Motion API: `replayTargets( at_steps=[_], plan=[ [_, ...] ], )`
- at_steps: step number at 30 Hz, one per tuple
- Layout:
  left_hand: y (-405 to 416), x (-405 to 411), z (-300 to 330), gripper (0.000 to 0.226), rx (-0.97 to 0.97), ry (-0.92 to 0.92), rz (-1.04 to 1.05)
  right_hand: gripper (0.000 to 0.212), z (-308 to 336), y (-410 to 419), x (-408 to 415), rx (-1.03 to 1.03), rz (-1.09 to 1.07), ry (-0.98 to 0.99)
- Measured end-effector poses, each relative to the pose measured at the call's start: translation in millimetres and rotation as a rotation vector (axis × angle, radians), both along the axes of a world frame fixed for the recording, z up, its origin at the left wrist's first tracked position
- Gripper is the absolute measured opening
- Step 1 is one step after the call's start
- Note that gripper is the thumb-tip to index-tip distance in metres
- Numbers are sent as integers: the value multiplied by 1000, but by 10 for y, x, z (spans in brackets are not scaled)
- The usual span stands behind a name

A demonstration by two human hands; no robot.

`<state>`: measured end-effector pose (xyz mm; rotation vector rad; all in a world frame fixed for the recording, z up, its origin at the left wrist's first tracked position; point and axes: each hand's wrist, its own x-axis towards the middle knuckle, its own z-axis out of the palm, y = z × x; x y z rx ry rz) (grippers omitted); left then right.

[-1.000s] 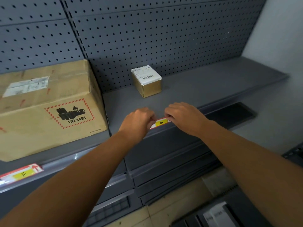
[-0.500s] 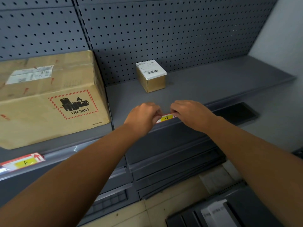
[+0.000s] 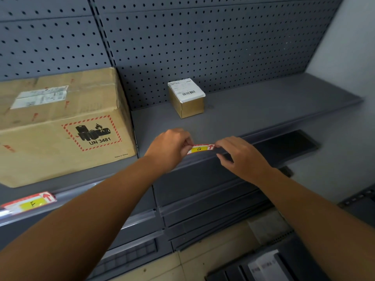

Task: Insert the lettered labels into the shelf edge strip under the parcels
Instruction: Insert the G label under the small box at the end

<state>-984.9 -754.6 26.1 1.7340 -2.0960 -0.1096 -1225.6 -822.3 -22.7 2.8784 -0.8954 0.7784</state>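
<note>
Both hands pinch the G label (image 3: 199, 149): left hand (image 3: 170, 148), right hand (image 3: 241, 157). Seating underway; next, press its edge into the shelf edge strip (image 3: 263, 138).

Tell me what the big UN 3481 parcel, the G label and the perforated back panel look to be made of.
UN 3481 parcel: brown corrugated cardboard, matte; creased panels, folded edges.
G label: likely printed paper or thin card, white with a red border and yellow field; both hands pinch it and it bows slightly.
Back panel: probably painted sheet metal, grey satin finish; regular punched holes.
</note>
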Motion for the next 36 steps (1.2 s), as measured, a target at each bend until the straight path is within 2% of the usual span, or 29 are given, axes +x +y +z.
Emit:
replayTargets(
  at_steps=[13, 18, 21, 29, 36],
  plan=[
    [54, 21, -14, 8, 11, -2, 11, 47, -125, -16, 46, -105, -21, 107],
    [52, 36, -33, 7, 5, 27, 16, 35, -146, -95, 51, -142, -77, 90],
    [56, 32, -32, 6, 8, 60, 24, 23, -184, -134, 41, -155, -52, 164],
    [77, 89, -1, 4, -2, 122, 24, 45, -338, -82, -24, -254, -52, 149],
    [180, 207, -42, 2, -8, 128, -1, 30, -489, -146, -6, -365, -60, 37]
  ],
)
